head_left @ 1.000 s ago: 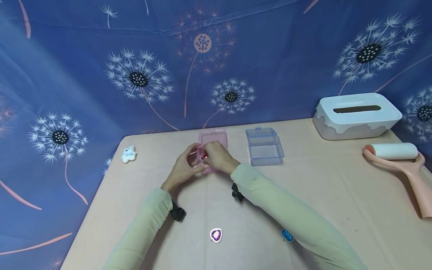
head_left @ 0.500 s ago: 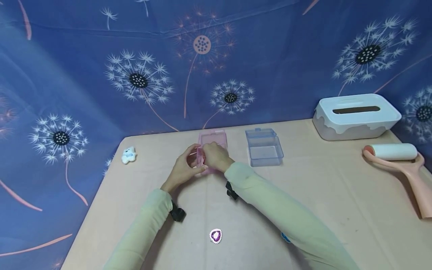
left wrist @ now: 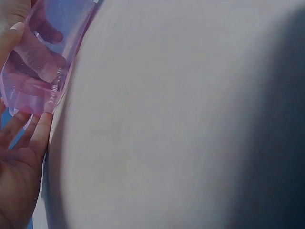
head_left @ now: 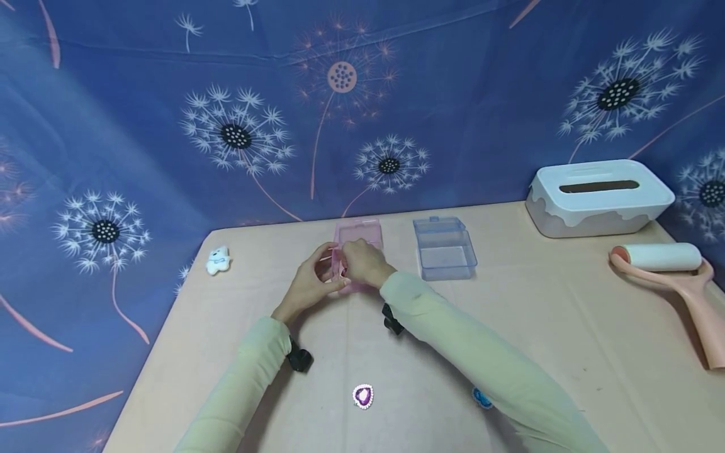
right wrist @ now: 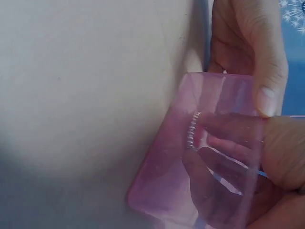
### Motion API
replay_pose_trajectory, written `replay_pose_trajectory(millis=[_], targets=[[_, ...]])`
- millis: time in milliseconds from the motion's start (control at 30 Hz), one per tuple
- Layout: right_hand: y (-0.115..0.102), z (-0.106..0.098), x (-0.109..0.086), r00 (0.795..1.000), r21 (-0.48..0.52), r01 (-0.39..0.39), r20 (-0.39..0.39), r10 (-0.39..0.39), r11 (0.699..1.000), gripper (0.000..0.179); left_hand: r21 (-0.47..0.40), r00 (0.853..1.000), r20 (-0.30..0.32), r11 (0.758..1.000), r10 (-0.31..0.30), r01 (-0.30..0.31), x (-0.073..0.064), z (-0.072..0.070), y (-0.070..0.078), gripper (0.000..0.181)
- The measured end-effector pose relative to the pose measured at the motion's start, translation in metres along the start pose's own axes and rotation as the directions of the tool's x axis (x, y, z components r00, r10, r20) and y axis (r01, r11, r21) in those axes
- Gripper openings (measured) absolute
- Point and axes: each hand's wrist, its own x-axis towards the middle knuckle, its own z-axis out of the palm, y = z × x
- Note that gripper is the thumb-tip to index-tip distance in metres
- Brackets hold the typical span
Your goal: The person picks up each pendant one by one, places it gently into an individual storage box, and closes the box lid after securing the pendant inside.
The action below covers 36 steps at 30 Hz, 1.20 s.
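A see-through pink plastic box stands with its lid raised near the back of the table. Around its left end, my left hand holds it, thumb at the near rim and fingers along the far side. My right hand reaches into the box and pinches a red gem edged with small clear stones. Through the pink wall in the right wrist view, that beaded edge shows between the fingertips. Most of the gem is hidden by the fingers.
An open blue clear box is to the right. A purple heart gem and a blue gem, partly under my right sleeve, lie in front. Farther out are a white bear figure, a tissue box and a lint roller.
My right hand has gone slightly down and left into the pink box with the red gem, now less visible. My left hand keeps its hold on the box.
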Motion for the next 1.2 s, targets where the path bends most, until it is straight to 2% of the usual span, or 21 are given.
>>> replay_pose_trajectory(millis=[133,233,400,533,700,867,967,1067,1200], targets=[[0.001,-0.014,-0.010,0.999,0.050,0.039,0.006,-0.039,0.998,0.013,0.023,1.000,0.005,1.000,-0.005,0.005,-0.001,0.001,0.012,0.084],[0.003,-0.028,-0.024,0.993,0.085,0.114,-0.026,-0.112,0.990,0.012,0.033,1.000,0.007,0.999,-0.017,0.017,-0.003,0.001,0.026,0.082],[0.006,-0.045,-0.057,0.965,0.093,0.255,-0.084,-0.248,0.962,0.014,0.031,0.999,0.027,0.999,-0.031,0.030,-0.005,0.002,0.036,0.082],[0.001,-0.048,-0.090,0.942,0.107,0.334,-0.069,-0.328,0.936,0.019,0.029,0.999,0.032,0.999,-0.029,0.028,-0.004,0.001,0.036,0.082],[-0.006,-0.033,-0.130,0.904,0.084,0.425,-0.002,-0.427,0.901,0.024,0.039,1.000,0.021,0.999,-0.019,0.019,-0.003,0.002,0.035,0.083],[-0.010,-0.009,-0.162,0.852,0.012,0.514,0.106,-0.512,0.858,0.024,0.011,0.999,0.027,0.999,-0.043,0.042,-0.005,0.004,0.035,0.083],[-0.012,0.003,-0.174,0.822,-0.059,0.558,0.178,-0.541,0.828,0.029,-0.013,0.998,0.029,0.999,-0.052,0.053,-0.006,0.005,0.035,0.083],[-0.012,0.013,-0.180,0.794,-0.108,0.597,0.218,-0.567,0.795,0.030,-0.023,0.999,0.016,0.999,-0.047,0.047,-0.007,0.004,0.034,0.083],[-0.010,0.024,-0.183,0.762,-0.144,0.644,0.211,-0.613,0.751,0.017,0.013,0.999,0.001,0.999,-0.040,0.040,-0.007,0.003,0.032,0.083]])
